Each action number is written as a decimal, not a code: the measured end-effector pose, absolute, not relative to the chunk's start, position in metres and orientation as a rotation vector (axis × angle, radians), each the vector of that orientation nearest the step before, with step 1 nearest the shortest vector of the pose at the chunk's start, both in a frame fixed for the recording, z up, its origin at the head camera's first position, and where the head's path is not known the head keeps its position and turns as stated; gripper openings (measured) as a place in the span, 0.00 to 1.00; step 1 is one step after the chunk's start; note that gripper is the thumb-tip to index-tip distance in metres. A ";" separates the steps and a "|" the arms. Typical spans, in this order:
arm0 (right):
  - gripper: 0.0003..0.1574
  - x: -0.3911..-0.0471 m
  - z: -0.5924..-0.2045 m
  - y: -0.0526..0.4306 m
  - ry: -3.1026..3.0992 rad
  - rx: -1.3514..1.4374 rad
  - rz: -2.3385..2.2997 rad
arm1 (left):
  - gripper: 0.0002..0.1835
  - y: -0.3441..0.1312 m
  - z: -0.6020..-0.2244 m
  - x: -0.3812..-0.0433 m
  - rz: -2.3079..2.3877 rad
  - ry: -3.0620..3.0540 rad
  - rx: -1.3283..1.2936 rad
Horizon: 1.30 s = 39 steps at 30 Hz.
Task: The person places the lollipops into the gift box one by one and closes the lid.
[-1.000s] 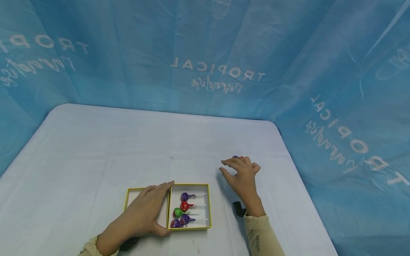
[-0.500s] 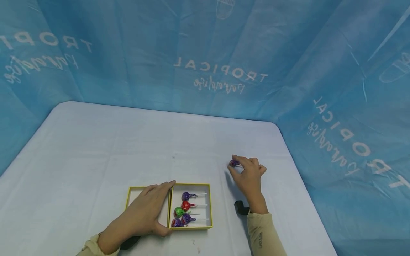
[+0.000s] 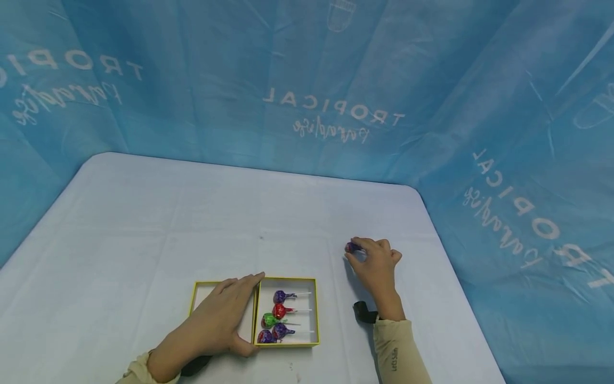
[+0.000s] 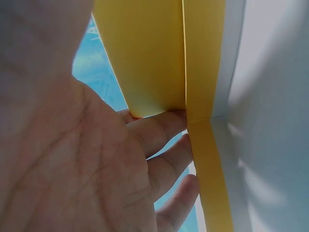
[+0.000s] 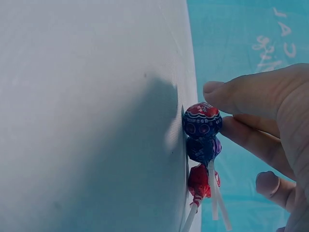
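My left hand [image 3: 220, 320] holds a yellow-edged box [image 3: 288, 278] along its middle, thumb at the near corner, fingers at the far corner. In the left wrist view several fingertips [image 4: 178, 150] lie against its yellow wall [image 4: 210, 164]. Inside its right half are several lollipops, among them a red one [image 3: 279, 311] and a green one [image 3: 268, 320]. Farther right, the thumb and finger of my right hand [image 3: 376, 266] close about a purple lollipop [image 5: 202, 120], fingertips right at its round head. Close behind it show another purple lollipop [image 5: 202, 149] and a red-wrapped one [image 5: 199, 182].
The box's left half [image 3: 203, 289] lies open under my left hand. White cloth covers the table [image 3: 216, 213]; a blue printed curtain [image 3: 307, 69] hangs behind and at the sides. Black straps with housings [image 3: 364, 312] sit at my wrists.
My right hand has shifted slightly right, and its thumb and finger have drawn closer together around the purple lollipop. The left hand keeps its place on the box.
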State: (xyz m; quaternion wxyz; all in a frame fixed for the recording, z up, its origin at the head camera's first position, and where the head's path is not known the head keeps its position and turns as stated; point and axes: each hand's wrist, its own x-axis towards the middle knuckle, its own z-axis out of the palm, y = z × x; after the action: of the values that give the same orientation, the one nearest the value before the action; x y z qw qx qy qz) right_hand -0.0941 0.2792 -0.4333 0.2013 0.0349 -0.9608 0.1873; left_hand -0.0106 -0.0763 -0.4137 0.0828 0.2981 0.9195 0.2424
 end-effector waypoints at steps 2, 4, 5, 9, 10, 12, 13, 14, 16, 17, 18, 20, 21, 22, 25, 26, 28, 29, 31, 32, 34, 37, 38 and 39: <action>0.24 -0.094 -0.433 0.279 -2.688 0.100 0.528 | 0.70 -0.076 -0.413 -0.011 0.726 2.741 0.892; 0.24 -0.095 -0.433 0.280 -2.692 0.102 0.534 | 0.70 -0.077 -0.413 -0.011 0.730 2.738 0.893; 0.24 -0.095 -0.433 0.280 -2.696 0.101 0.538 | 0.70 -0.077 -0.413 -0.011 0.731 2.738 0.894; 0.24 -0.096 -0.433 0.280 -2.704 0.099 0.535 | 0.70 -0.076 -0.413 -0.011 0.724 2.739 0.891; 0.25 -0.096 -0.434 0.280 -2.704 0.098 0.533 | 0.70 -0.076 -0.414 -0.011 0.722 2.741 0.893; 0.24 -0.097 -0.435 0.281 -2.697 0.099 0.530 | 0.70 -0.076 -0.414 -0.010 0.720 2.740 0.888; 0.24 -0.097 -0.436 0.281 -2.694 0.100 0.526 | 0.70 -0.076 -0.414 -0.010 0.719 2.741 0.886; 0.24 -0.097 -0.436 0.281 -2.690 0.100 0.529 | 0.70 -0.076 -0.414 -0.010 0.718 2.742 0.886; 0.24 -0.098 -0.437 0.281 -2.685 0.104 0.532 | 0.70 -0.076 -0.414 -0.010 0.715 2.744 0.886; 0.23 -0.098 -0.437 0.282 -2.684 0.107 0.531 | 0.70 -0.076 -0.414 -0.010 0.713 2.744 0.885; 0.23 -0.099 -0.437 0.282 -2.685 0.109 0.527 | 0.70 -0.076 -0.414 -0.010 0.713 2.743 0.885; 0.22 -0.099 -0.437 0.282 -2.682 0.114 0.531 | 0.70 -0.076 -0.414 -0.010 0.714 2.742 0.887; 0.22 -0.099 -0.437 0.282 -2.682 0.117 0.526 | 0.70 -0.076 -0.414 -0.010 0.715 2.742 0.888; 0.22 -0.100 -0.437 0.283 -2.681 0.120 0.523 | 0.70 -0.076 -0.414 -0.010 0.715 2.744 0.890; 0.22 -0.100 -0.437 0.283 -2.677 0.126 0.515 | 0.70 -0.077 -0.414 -0.010 0.713 2.751 0.899; 0.22 -0.100 -0.437 0.284 -2.677 0.127 0.511 | 0.70 -0.077 -0.414 -0.010 0.710 2.753 0.902; 0.22 -0.100 -0.438 0.284 -2.677 0.129 0.505 | 0.70 -0.076 -0.414 -0.010 0.707 2.759 0.908; 0.21 -0.100 -0.438 0.285 -2.678 0.129 0.504 | 0.70 -0.076 -0.414 -0.010 0.708 2.761 0.910; 0.21 -0.101 -0.438 0.285 -2.680 0.131 0.506 | 0.70 -0.076 -0.414 -0.010 0.711 2.763 0.911; 0.21 -0.101 -0.438 0.285 -2.680 0.133 0.506 | 0.70 -0.076 -0.414 -0.010 0.712 2.764 0.911; 0.21 -0.102 -0.439 0.286 -2.679 0.137 0.509 | 0.70 -0.076 -0.414 -0.010 0.711 2.764 0.907; 0.21 -0.102 -0.439 0.286 -2.673 0.147 0.517 | 0.70 -0.076 -0.413 -0.010 0.708 2.765 0.902; 0.21 -0.103 -0.439 0.286 -2.671 0.152 0.517 | 0.70 -0.076 -0.413 -0.010 0.707 2.765 0.902; 0.21 -0.103 -0.439 0.287 -2.671 0.156 0.520 | 0.70 -0.076 -0.413 -0.010 0.709 2.765 0.902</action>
State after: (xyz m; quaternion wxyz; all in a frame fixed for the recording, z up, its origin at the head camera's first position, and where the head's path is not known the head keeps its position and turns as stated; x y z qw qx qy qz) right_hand -0.1028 0.2866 -0.4392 0.2065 0.0560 -0.9589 0.1866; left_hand -0.0098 -0.0761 -0.4132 0.0738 0.3005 0.9212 0.2360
